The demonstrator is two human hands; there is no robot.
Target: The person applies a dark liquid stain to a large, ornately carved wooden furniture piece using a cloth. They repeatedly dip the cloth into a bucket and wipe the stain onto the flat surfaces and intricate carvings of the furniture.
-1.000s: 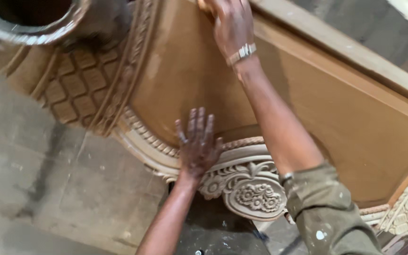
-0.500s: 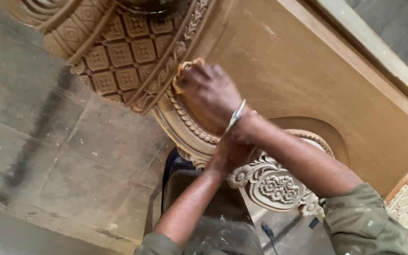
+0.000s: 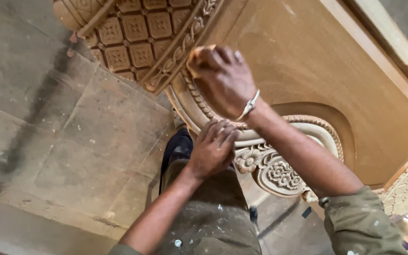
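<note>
Above a grey stone floor (image 3: 72,132), the carved wooden panel (image 3: 317,61) stands right. The right hand (image 3: 223,80), fingers curled, presses a sanding pad (image 3: 195,54) on it; the left hand (image 3: 212,148) grips its carved edge.

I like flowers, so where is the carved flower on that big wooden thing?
In the head view the carved flower sits low and right of middle on the carved wooden panel, just right of the left hand and under the right forearm.
</note>
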